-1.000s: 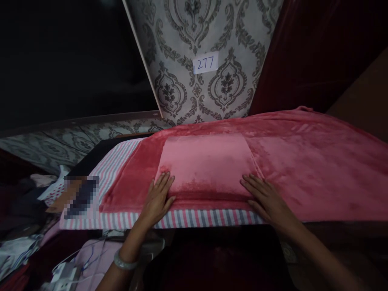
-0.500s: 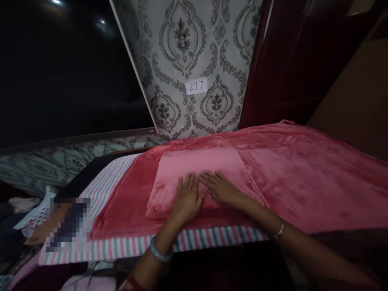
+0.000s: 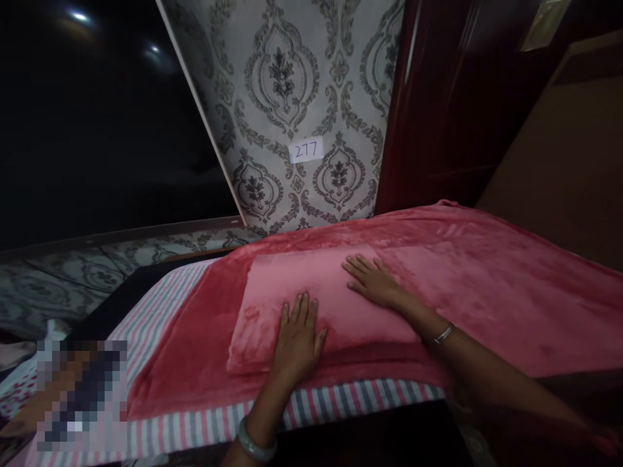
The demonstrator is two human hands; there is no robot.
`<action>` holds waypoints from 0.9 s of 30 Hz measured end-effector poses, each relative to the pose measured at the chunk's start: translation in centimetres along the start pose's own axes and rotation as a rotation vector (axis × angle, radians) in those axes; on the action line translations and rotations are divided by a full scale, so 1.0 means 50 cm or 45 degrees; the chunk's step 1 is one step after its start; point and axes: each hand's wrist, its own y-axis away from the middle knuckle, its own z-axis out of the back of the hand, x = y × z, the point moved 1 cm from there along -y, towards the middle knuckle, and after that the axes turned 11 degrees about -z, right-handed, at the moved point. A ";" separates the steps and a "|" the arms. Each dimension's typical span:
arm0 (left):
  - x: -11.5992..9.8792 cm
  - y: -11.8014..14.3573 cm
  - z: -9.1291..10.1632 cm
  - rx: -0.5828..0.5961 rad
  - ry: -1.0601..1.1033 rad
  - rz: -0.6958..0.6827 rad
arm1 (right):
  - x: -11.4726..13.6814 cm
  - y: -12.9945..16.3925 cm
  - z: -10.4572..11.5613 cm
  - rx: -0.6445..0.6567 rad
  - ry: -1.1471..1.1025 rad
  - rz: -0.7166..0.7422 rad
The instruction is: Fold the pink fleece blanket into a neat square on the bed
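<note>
Two surfaces are dominating the view: a patterned wall (image 3: 292,97) carrying a small label reading 277 (image 3: 305,150), and a bed below it. A red plush blanket (image 3: 487,285) is covering most of the bed, and a striped sheet (image 3: 165,298) is showing along its left and near edges.

On the blanket, a folded pink cloth (image 3: 292,285) is lying flat, near the front edge of the bed. Both hands are resting on it, palms down, with fingers spread; neither grip is closed on anything.

The left hand (image 3: 296,337) is pressing the near middle of the folded cloth; a pale bangle (image 3: 256,444) is sitting on that wrist. The right hand (image 3: 372,282) is lying at the far right corner of the cloth, with a thin bracelet (image 3: 442,334) on its wrist.

Compared with half a second ago, the hands are no longer side by side at the centre: the right hand is sliding outward and away, and the left is staying near the front. Judging from this, the fold is being smoothed flat, not lifted.
</note>
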 end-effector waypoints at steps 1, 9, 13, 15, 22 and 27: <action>0.000 0.000 0.001 0.010 0.018 0.004 | -0.003 -0.001 0.003 0.013 -0.001 -0.035; 0.014 -0.017 0.060 0.212 0.337 0.029 | 0.068 0.040 0.046 0.050 -0.012 -0.004; 0.041 -0.078 0.110 0.284 0.527 -0.216 | 0.131 0.052 0.047 -0.010 -0.077 0.119; 0.061 -0.113 0.115 0.304 0.554 -0.343 | 0.150 0.052 0.031 -0.031 -0.100 0.103; 0.119 -0.124 0.024 0.193 0.396 -0.347 | 0.152 0.065 -0.065 -0.196 -0.086 0.046; 0.110 -0.109 0.016 0.155 0.338 -0.351 | 0.143 0.056 -0.057 -0.122 -0.055 0.062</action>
